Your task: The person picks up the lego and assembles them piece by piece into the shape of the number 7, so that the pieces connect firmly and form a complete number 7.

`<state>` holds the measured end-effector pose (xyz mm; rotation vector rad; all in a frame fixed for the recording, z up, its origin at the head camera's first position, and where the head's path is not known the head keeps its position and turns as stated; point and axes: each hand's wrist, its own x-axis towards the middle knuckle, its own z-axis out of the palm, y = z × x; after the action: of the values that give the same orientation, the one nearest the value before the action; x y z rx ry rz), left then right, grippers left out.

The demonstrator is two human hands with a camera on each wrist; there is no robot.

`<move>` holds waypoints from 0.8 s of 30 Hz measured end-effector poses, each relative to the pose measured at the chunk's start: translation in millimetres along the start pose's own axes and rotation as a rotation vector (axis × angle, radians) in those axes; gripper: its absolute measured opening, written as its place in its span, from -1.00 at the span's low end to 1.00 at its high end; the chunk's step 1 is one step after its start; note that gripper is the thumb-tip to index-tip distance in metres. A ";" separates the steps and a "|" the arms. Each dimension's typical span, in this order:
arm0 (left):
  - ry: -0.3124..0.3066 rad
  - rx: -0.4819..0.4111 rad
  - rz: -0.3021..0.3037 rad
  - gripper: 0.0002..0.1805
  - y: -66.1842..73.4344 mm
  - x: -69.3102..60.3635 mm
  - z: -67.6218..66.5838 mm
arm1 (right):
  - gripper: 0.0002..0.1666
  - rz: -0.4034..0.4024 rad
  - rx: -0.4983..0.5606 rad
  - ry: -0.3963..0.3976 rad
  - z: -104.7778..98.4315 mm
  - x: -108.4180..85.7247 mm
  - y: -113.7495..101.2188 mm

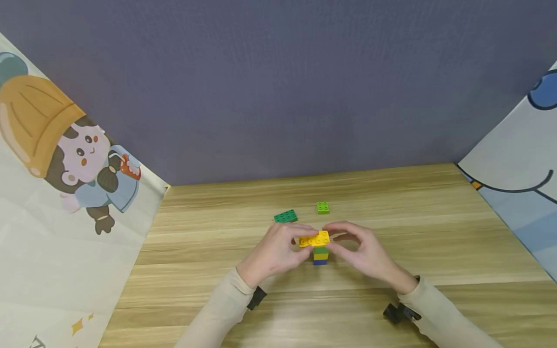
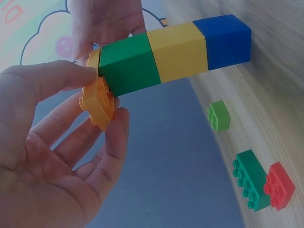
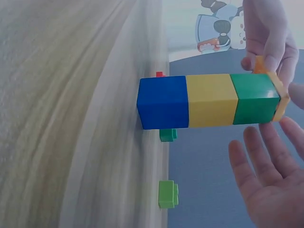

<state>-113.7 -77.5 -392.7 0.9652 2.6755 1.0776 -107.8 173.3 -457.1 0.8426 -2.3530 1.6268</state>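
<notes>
Left hand (image 1: pixel 278 247): pinches yellow brick (image 1: pixel 322 238) from 8 o'clock
Right hand (image 1: pixel 363 253): pinches from 4 o'clock, other fingers (image 3: pixel 277 154) splayed
Stack (image 1: pixel 320 256): beneath

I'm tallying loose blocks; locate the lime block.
In the head view, the lime block lies on the table beyond the left hand and right hand, right of the dark green block.

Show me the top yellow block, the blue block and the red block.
Top yellow block (image 1: pixel 319 239): head view, studded top.
Blue block (image 3: pixel 164 102): right wrist view, side face.
Red block (image 2: pixel 284 185): left wrist view, side face.
</notes>
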 end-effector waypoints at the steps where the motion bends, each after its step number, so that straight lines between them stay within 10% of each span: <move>1: 0.000 -0.003 -0.001 -0.60 -0.2 0.0 0.0 | -0.53 0.009 -0.005 -0.002 0.1 0.1 -0.2; 24: 0.019 -0.013 -0.012 -0.59 -3.6 -1.7 3.8 | -0.62 0.043 -0.009 0.019 3.8 1.8 2.6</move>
<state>-113.0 -78.3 -398.1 0.9401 2.6823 1.1061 -110.0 169.9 -459.9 0.7760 -2.3793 1.6324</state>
